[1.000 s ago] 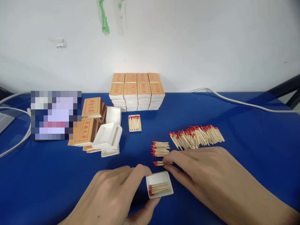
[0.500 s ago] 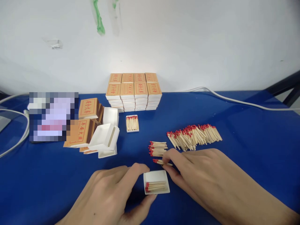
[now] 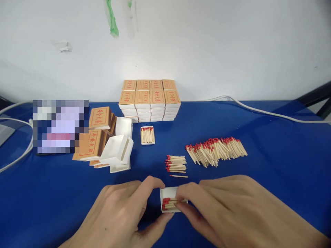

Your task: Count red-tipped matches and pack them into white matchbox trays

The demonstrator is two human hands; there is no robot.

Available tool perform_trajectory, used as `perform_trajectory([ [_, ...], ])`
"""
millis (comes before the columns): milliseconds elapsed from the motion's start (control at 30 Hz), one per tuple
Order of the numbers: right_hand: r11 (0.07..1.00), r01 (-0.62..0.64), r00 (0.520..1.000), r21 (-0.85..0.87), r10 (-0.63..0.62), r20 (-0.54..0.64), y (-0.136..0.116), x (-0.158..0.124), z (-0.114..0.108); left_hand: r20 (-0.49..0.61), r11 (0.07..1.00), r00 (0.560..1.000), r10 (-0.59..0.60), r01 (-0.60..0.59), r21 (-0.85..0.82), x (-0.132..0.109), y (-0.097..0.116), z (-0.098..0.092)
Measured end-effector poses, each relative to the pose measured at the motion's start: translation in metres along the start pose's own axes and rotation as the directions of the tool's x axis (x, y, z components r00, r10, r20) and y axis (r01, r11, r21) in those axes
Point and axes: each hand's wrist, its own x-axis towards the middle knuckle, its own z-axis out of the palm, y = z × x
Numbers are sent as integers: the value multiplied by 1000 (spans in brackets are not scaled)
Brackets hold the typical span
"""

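Observation:
My left hand (image 3: pixel 121 210) grips a white matchbox tray (image 3: pixel 169 191) by its left end, thumb below and forefinger above. Inside lie several red-headed matches (image 3: pixel 169 206), heads to the left. My right hand (image 3: pixel 212 206) reaches over the tray's right side, its thumb and forefinger pinched on matches (image 3: pixel 181 200) within the tray; their tips partly hide how many. Just beyond the tray, a single match (image 3: pixel 179 176) lies on the table. Behind it is a small row of matches (image 3: pixel 176 163), heads left.
A larger heap of matches (image 3: pixel 216 151) lies at right. A filled tray (image 3: pixel 147 135) sits before stacked orange matchboxes (image 3: pixel 150 100). At left are orange sleeves (image 3: pixel 90 143), white trays (image 3: pixel 113 150) and a blurred device (image 3: pixel 64 125). A white cable (image 3: pixel 258 113) runs along the back right.
My right hand has carried matches from the table into the tray, leaving a single one in front of the small row. My left hand keeps its grip on the tray.

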Motion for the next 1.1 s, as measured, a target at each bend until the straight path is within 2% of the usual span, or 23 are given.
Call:
perform_trajectory([
  [100, 995, 90, 995, 31, -91, 44, -4, 5, 1, 7, 1000, 1000, 13, -13, 2, 1, -1, 2],
  [233, 991, 133, 990, -28, -132, 44, -6, 6, 0, 13, 1000, 1000, 14, -15, 6, 1, -2, 3],
  [467, 990, 96, 994, -103, -100, -39, -7, 4, 2, 23, 1000, 1000, 1, -2, 21, -1, -1, 2],
  [867, 995, 90, 994, 30, -92, 58, -3, 6, 0, 30, 1000, 1000, 3, -4, 25, -3, -3, 3],
  [1100, 996, 69, 997, 48, -71, 36, 0, 8, -2, 36, 1000, 999, 15, -15, 16, 0, -1, 2],
])
